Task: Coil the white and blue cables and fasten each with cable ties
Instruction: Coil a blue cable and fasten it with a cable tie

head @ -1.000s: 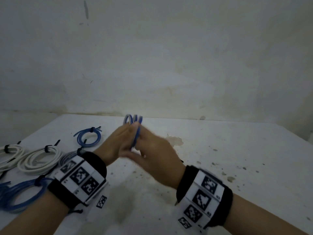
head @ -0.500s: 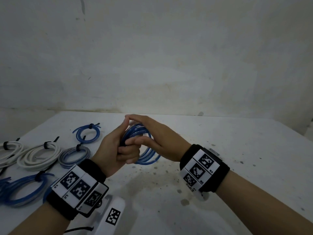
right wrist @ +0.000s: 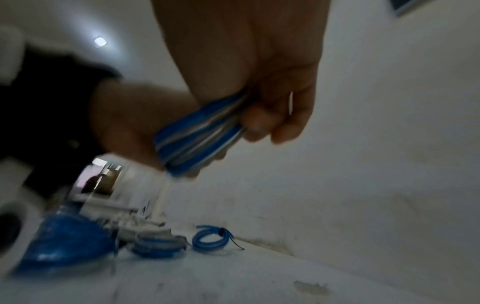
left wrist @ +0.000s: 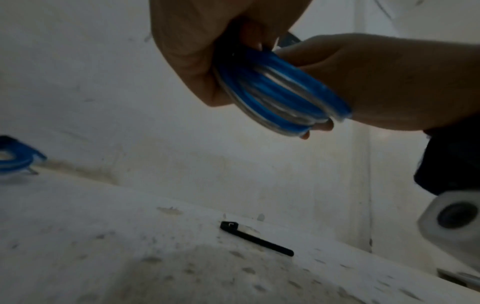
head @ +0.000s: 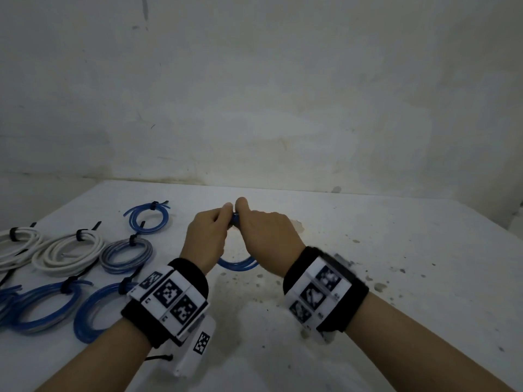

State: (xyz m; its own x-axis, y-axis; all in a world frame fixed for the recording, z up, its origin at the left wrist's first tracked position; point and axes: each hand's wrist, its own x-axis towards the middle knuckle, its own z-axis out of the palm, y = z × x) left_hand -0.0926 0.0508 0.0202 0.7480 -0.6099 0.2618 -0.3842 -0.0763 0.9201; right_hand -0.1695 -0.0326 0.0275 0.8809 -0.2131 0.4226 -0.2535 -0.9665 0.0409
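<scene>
Both hands hold one blue coiled cable [head: 239, 263] above the middle of the white table [head: 368, 278]. My left hand [head: 208, 236] grips its left side and my right hand [head: 266, 233] grips its right side, thumbs nearly meeting at the top. The left wrist view shows the blue coil [left wrist: 275, 90] bunched between both palms; the right wrist view shows the same blue coil [right wrist: 197, 133] with fingers curled round it. A loose black cable tie [left wrist: 255, 238] lies flat on the table below the hands.
Tied coils lie on the left of the table: white ones [head: 65, 253], a grey-blue one [head: 126, 254], a small blue one [head: 148, 220] and larger blue ones [head: 45, 306]. A stained wall [head: 254, 108] stands close behind the table's far edge.
Both hands turned palm-down and now hold the blue coil side by side, low over the table. Earlier the coil stood upright between interlocked fingers.
</scene>
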